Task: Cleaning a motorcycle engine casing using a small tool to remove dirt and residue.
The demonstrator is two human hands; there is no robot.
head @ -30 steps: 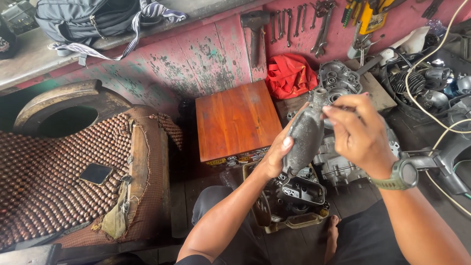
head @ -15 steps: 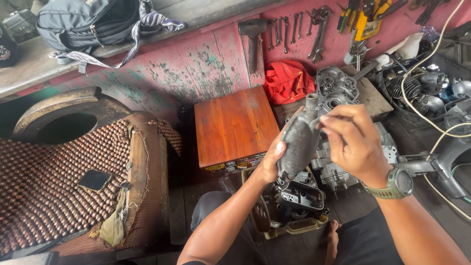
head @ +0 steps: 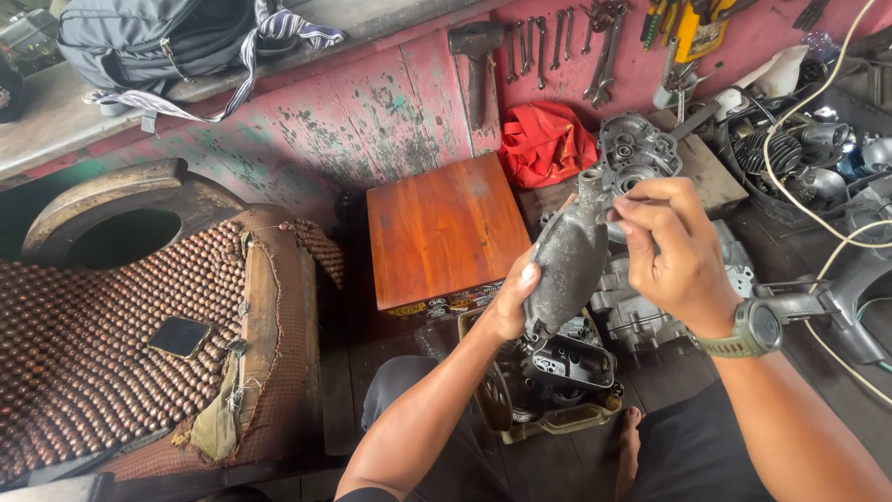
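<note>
A grimy grey metal engine cover (head: 569, 260), long and rounded with a short tube at its top, is held up in front of me. My left hand (head: 511, 302) grips its lower left side, thumb pressed on the face. My right hand (head: 674, 256), with a green watch on the wrist, pinches the cover's upper right edge near the tube. Below the cover sits a dark engine part (head: 569, 364) in a shallow tray (head: 567, 423) on the floor.
A wooden box (head: 444, 228) stands to the left of the hands. A red cloth (head: 546, 141) and a grey engine case (head: 636, 149) lie behind. Wrenches and a hammer (head: 476, 60) hang on the red wall. A beaded seat (head: 121, 344) with a phone on it is at left. Cables and parts are at right.
The cover stays in both hands and has tilted slightly more upright. My right hand's fingers have shifted toward its upper edge. The view has shifted a little.
</note>
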